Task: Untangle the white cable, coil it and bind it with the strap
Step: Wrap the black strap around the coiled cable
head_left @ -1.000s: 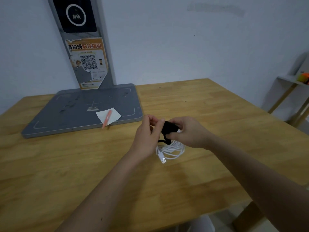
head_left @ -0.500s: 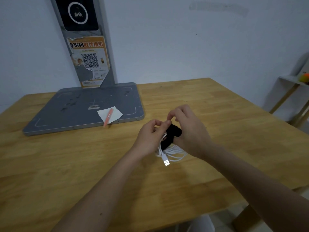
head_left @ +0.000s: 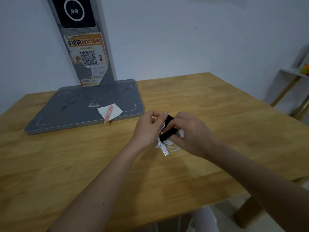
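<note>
Worktop surface is seen bare to the right and toward the near edge; a grey base plate with a paper slip and an orange pen is set at the far left, well apart from the hands; the white cable, coiled, is held above the worktop centre; the left hand is pinched on the coil; the right hand is closed on the black strap wrapped round it; a USB plug hangs below.

Both bare forearms reach forward, the left hand and right hand meeting with fingers curled and pinching.
</note>
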